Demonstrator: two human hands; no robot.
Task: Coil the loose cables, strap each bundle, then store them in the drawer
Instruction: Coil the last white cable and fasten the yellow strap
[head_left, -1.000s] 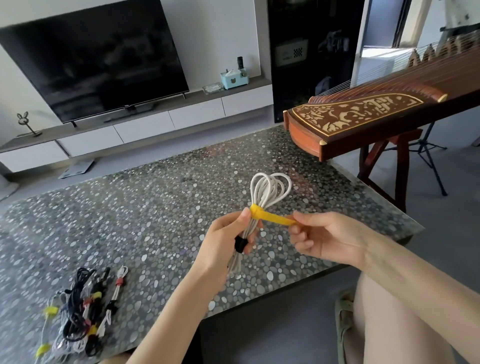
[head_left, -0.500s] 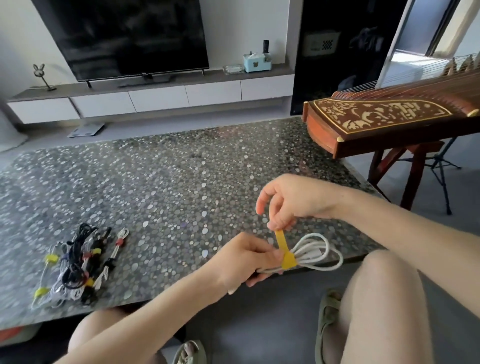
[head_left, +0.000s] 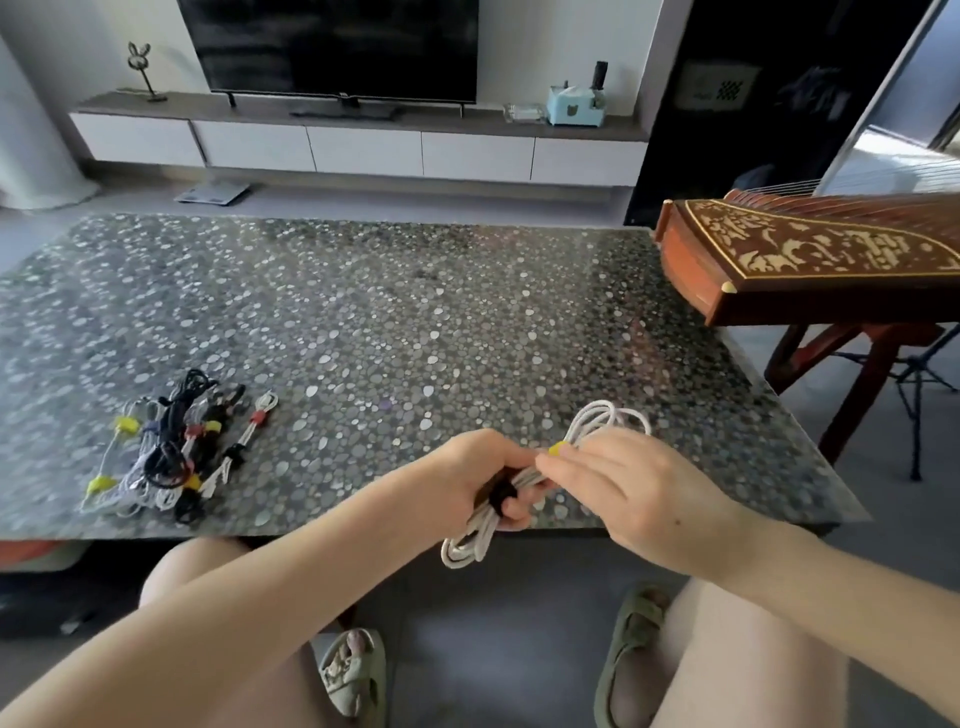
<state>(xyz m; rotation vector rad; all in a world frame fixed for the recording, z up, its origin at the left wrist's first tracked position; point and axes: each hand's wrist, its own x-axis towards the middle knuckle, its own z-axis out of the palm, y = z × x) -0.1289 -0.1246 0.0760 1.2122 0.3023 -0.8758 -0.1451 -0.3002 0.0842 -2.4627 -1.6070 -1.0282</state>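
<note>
The middle of the cable (head_left: 605, 418) was hidden inside the left hand (head_left: 478, 478) and under the right hand (head_left: 623, 493); only its end loops showed. The yellow strap (head_left: 558, 449) showed as a small bit at the right fingertips, so whether they pinched it could not be told. Left fingers half covered the black strap (head_left: 501, 493). The pile (head_left: 171, 452) was too tangled to count. The edges cut off the TV (head_left: 332, 47) and zither (head_left: 821, 260).

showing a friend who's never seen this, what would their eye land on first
At the near edge of the table, the left hand grips a coiled white cable bundle while the right hand pinches its yellow strap. A pile of strapped cables lies on the left, and an inlaid wooden zither juts in from the right.
</note>
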